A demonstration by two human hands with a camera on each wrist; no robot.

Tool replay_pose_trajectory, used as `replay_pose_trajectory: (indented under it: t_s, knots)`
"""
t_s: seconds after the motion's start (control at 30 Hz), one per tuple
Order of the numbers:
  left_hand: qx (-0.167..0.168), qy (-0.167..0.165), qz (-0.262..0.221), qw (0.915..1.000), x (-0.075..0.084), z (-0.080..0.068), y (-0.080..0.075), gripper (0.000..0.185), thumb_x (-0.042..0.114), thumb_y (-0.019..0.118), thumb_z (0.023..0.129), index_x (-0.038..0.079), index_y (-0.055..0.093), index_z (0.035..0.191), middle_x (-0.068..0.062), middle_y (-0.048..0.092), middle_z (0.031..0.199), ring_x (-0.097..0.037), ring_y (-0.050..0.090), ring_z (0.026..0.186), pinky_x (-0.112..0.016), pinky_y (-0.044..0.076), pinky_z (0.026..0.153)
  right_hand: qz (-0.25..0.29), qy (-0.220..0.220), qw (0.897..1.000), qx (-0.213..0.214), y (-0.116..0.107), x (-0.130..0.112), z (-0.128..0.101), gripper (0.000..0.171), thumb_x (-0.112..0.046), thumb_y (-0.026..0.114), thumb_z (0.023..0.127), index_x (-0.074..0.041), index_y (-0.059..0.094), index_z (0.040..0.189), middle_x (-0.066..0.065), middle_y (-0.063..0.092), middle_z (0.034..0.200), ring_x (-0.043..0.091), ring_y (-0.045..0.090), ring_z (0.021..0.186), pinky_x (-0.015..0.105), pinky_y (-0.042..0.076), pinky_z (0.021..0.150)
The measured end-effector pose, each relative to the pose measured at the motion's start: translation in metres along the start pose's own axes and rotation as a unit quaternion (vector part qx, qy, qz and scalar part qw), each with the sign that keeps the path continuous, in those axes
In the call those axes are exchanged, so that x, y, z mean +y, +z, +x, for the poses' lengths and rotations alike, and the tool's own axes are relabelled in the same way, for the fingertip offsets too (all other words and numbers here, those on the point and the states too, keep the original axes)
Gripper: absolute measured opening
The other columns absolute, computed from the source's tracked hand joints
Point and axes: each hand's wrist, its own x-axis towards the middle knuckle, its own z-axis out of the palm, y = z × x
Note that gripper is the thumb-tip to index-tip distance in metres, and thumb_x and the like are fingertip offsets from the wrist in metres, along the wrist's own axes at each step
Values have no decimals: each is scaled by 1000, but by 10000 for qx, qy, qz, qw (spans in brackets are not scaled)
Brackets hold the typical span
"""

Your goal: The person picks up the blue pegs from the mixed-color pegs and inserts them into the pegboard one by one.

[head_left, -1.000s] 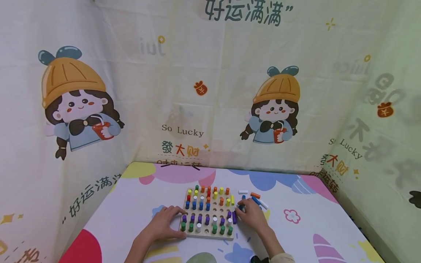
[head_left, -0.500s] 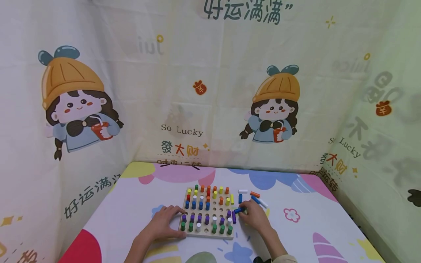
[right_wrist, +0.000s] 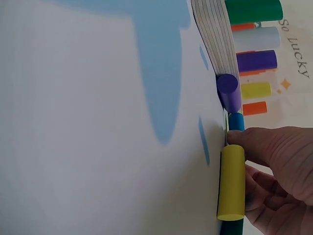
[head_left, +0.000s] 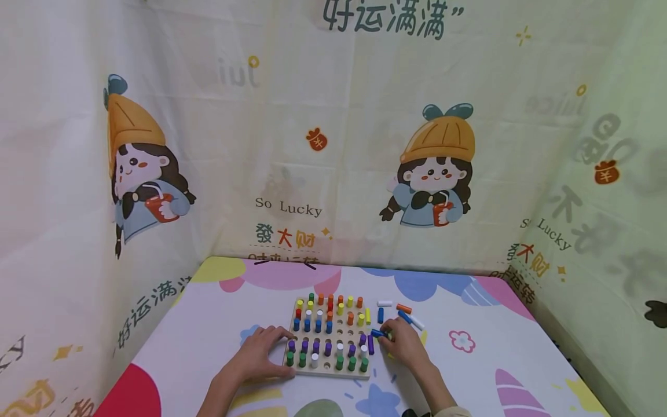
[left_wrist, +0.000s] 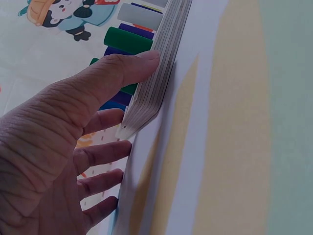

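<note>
A wooden pegboard (head_left: 333, 371) carries coloured pegs in rows, with several bare holes among them. My left hand (head_left: 257, 354) rests at its left side. The left thumb (left_wrist: 139, 66) presses against the near edge, while the other fingers extend loosely past the corner. Right of the board, my right hand (head_left: 403, 341) pinches the end of a blue peg (head_left: 376, 333) lying on its side. In the right wrist view, a yellow peg (right_wrist: 232, 183) hides the fingertips, and the thumb (right_wrist: 237, 137) reaches to the end of the blue peg (right_wrist: 236, 120). A green peg (right_wrist: 232, 227) shows below the yellow one.
A purple peg (head_left: 371, 345) and a yellow peg (head_left: 367, 315) lie along the board's right edge. Farther back are another blue peg (head_left: 381, 315), a white peg (head_left: 384, 303) and an orange peg (head_left: 404, 309). A printed cloth covers the table (head_left: 484, 347).
My right hand has shifted slightly right from the board, and the blue peg at its fingertips now shows and has turned a little. My left hand stays put.
</note>
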Motion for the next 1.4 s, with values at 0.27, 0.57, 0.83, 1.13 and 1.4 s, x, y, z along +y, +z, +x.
replay_pose_trajectory:
  t_s: [0.27, 0.57, 0.83, 1.13, 1.4]
  knots:
    - [9, -49, -6, 10000, 1, -1, -1, 68, 58, 89, 68, 27, 63, 123, -7, 62, 133, -35, 51, 121, -68, 42, 102, 160, 73, 9998, 117, -1, -3, -1, 16, -12, 80, 88, -6, 72, 101, 1, 60, 91, 14, 49, 74, 24, 42, 61]
    - [37, -18, -16, 10000, 2, -1, -2, 68, 57, 89, 69, 26, 64, 123, -6, 62, 132, -35, 52, 121, -67, 42, 102, 720, 136, 9968, 305, 0, -6, -4, 14, -12, 78, 90, -7, 71, 101, 0, 65, 93, 11, 52, 71, 22, 45, 55]
    - [13, 11, 24, 10000, 2, -2, -1, 68, 58, 88, 69, 26, 63, 123, -6, 62, 132, -33, 52, 119, -67, 43, 101, 1107, -11, 9926, 500, 0, -8, -6, 13, -11, 78, 90, -6, 71, 100, 0, 68, 92, 11, 59, 78, 22, 50, 64]
    - [-34, -18, -30, 10000, 1, -1, -1, 68, 57, 88, 70, 26, 63, 124, -6, 62, 132, -33, 51, 119, -67, 43, 101, 1291, -1, 9901, 559, -2, -18, -7, 12, -10, 78, 90, -8, 72, 100, 0, 69, 91, 12, 62, 79, 21, 51, 66]
    - [-25, -28, -43, 10000, 3, -2, -2, 67, 57, 88, 70, 25, 63, 124, -7, 62, 133, -34, 51, 120, -68, 43, 101, 1396, 24, 9888, 526, -1, -28, -9, 13, -14, 77, 92, -10, 72, 103, -2, 67, 91, 11, 61, 81, 21, 52, 67]
